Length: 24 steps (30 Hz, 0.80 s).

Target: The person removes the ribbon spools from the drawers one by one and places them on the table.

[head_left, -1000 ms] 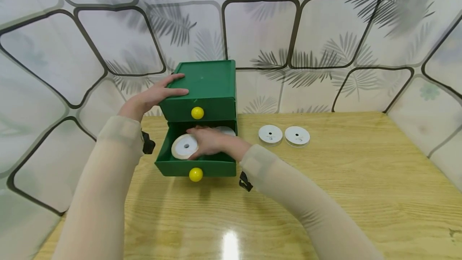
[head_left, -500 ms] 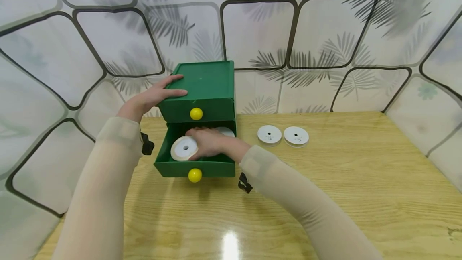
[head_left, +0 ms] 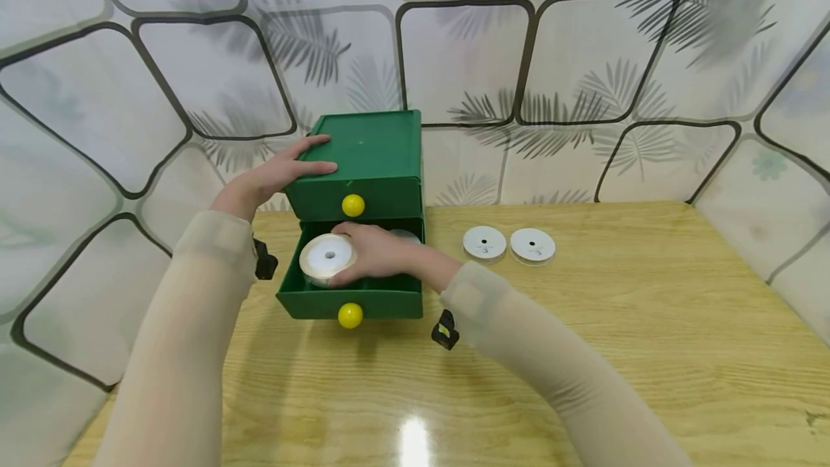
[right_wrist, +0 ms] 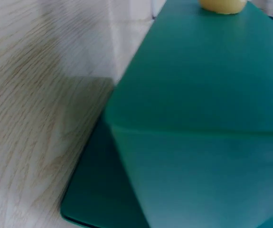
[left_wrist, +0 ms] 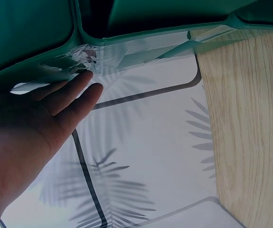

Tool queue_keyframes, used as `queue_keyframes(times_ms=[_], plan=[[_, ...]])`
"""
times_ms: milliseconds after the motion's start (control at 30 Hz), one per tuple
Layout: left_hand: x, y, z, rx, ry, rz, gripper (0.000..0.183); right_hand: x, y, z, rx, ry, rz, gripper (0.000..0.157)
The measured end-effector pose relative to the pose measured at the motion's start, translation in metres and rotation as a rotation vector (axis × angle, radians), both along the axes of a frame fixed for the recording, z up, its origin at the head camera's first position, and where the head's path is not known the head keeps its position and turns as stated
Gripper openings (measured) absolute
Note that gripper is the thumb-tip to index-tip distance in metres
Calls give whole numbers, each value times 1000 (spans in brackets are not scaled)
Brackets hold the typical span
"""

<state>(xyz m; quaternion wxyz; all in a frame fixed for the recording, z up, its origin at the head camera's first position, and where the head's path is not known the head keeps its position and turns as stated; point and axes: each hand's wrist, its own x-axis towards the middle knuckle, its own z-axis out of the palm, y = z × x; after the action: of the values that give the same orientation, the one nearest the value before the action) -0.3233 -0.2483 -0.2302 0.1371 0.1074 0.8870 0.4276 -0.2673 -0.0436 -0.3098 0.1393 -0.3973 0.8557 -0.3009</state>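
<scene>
A green two-drawer box (head_left: 372, 143) stands at the back left of the table, its lower drawer (head_left: 389, 305) pulled out. My right hand (head_left: 382, 251) reaches into that drawer and grips a white ribbon spool (head_left: 316, 259) by its right side, thumb toward the front. Behind the hand, part of another white spool (head_left: 406, 236) shows in the drawer. My left hand (head_left: 275, 170) rests on the box's upper left edge with fingers straight. In the left wrist view that hand (left_wrist: 36, 128) lies along the box's side. Only the green drawer's outside (right_wrist: 198, 71) fills most of the right wrist view.
Two white spools (head_left: 484, 242) lie side by side on the wooden table (head_left: 616, 323), right of the box. Yellow ball knobs (head_left: 351, 316) stick out from the drawer fronts. A patterned cloth wall (head_left: 463, 63) encloses the back and sides.
The right hand has raised the spool slightly and shifted it a little left inside the drawer. My left hand stays in place on the box.
</scene>
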Motion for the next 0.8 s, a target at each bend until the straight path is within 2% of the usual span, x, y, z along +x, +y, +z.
queue_keyframes(times_ms=[233,467,800], plan=[[0,0,0,-7,9,-3,83,7,11,8,-26,-23,-15,81],[0,0,0,-8,9,-2,84,14,25,14,-109,-22,6,75],[-4,0,-2,-12,2,15,84,23,43,23,-169,-24,-30,78]])
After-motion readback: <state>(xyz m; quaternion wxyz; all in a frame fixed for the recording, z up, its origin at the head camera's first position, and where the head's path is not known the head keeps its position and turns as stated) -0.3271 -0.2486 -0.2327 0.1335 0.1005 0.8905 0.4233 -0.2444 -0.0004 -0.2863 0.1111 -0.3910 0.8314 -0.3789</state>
